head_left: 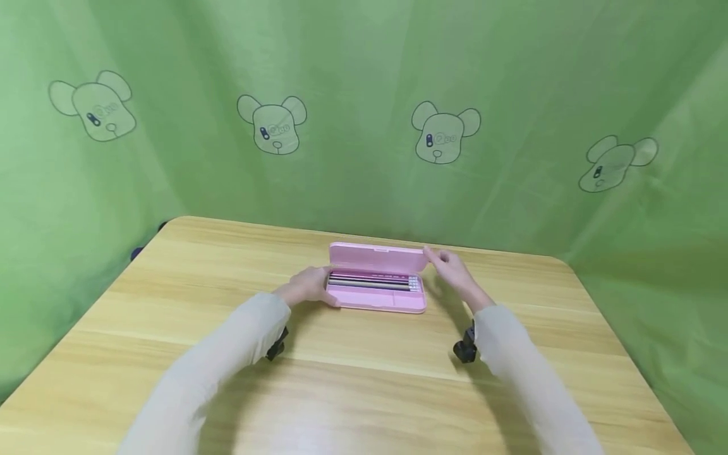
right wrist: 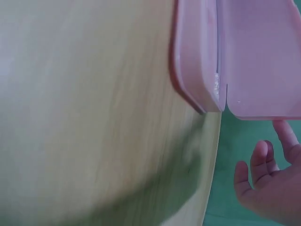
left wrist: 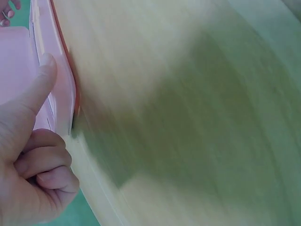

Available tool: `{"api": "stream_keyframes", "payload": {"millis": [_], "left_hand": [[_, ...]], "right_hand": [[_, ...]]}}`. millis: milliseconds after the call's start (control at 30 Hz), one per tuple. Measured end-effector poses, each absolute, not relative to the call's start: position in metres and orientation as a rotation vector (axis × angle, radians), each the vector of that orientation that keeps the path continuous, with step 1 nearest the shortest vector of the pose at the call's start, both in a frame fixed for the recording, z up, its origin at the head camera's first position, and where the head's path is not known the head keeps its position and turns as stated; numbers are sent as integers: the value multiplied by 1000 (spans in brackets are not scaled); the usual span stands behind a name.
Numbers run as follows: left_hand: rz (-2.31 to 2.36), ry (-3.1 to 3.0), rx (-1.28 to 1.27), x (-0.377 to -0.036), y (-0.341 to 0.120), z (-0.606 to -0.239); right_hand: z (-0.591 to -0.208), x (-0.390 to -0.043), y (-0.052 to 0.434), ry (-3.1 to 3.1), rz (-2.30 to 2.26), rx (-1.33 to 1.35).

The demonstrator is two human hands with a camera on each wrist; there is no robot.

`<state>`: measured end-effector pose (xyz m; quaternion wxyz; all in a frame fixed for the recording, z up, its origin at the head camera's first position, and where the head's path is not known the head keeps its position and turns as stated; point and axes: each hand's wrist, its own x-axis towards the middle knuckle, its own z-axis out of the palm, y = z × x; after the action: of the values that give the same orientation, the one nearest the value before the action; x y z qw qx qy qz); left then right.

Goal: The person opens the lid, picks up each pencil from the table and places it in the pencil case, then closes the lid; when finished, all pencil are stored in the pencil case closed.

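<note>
A pink pencil case (head_left: 364, 299) rests on the wooden table, its lid (head_left: 392, 259) raised at the back. Several pencils (head_left: 370, 281) lie side by side in it, white tips to the right. My left hand (head_left: 309, 285) grips the left end of the case. In the left wrist view, its thumb (left wrist: 40, 84) lies along the front wall and the other fingers (left wrist: 47, 160) are curled at the corner. My right hand (head_left: 452, 268) touches the lid's right edge with a fingertip (right wrist: 282, 129); its remaining visible fingers are off the lid, slightly bent.
The light wooden table (head_left: 364, 385) extends toward me and to both sides. Behind the case, near the table's far edge, hangs a green curtain (head_left: 352, 189) with bear-head drawings. Small black devices (head_left: 466, 346) hang under both wrists.
</note>
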<state>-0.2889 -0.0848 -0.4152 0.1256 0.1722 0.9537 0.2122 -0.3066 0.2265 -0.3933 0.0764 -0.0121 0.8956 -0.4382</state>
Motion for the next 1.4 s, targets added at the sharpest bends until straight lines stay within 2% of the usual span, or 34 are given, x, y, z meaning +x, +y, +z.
{"api": "stream_keyframes", "payload": {"millis": [233, 400, 600, 1033, 1400], "left_hand": [[538, 2805, 530, -290, -91, -417], [653, 2769, 482, -291, -101, -414], [800, 2693, 580, -290, -109, -411], [796, 2666, 658, -289, -106, -420], [804, 2626, 638, -294, -103, -421]], "right_hand": [[-393, -296, 234, 2702, -1226, -120], [-394, -288, 241, 2713, -1110, -251], [-400, -281, 245, 2692, -1053, -392], [-416, -276, 244, 2684, -924, -527], [-419, -270, 239, 2716, -886, -431]]}}
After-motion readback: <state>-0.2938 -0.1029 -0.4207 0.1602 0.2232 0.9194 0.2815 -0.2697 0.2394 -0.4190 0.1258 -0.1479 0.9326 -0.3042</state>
